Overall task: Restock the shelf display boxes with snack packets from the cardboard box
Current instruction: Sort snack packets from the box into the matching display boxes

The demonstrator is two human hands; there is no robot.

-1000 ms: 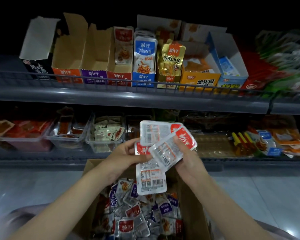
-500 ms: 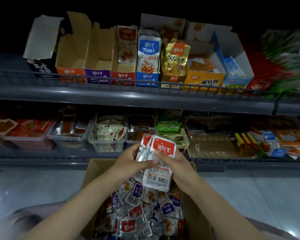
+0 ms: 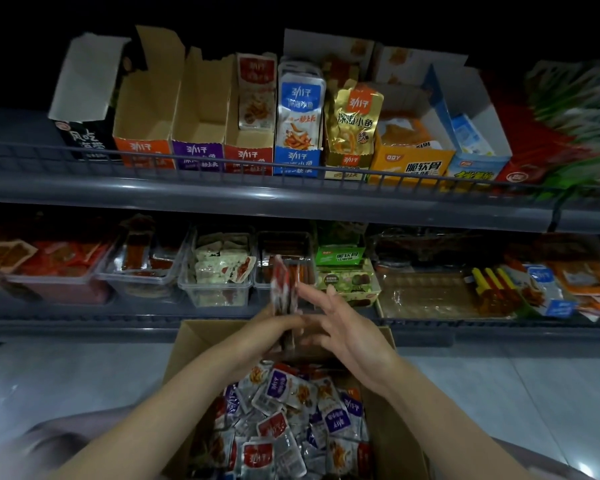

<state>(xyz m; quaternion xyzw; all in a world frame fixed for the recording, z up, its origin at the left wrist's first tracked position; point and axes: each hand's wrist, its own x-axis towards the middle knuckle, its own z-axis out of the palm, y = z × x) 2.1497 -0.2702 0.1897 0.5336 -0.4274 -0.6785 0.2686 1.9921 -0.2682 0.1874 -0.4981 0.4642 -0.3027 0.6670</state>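
Note:
A small stack of red-and-white snack packets (image 3: 284, 289) stands on edge between my two hands above the open cardboard box (image 3: 201, 337). My left hand (image 3: 274, 322) grips the stack from the left and below. My right hand (image 3: 336, 317) presses flat against its right side with straight fingers. The box holds several loose red and purple packets (image 3: 281, 424). On the upper shelf stand the display boxes: orange (image 3: 142, 154), purple (image 3: 196, 154) and red (image 3: 248, 155), the red one holding a packet at its back.
Blue (image 3: 297, 161), gold and orange display boxes sit further right on the upper shelf behind a wire rail (image 3: 291, 168). The lower shelf carries clear plastic tubs (image 3: 219, 285) of snacks. Grey tiled floor lies either side of the cardboard box.
The fanned packets have been squared into one upright stack. Both hands rose slightly, and my right hand went from gripping the packets to pressing flat against them.

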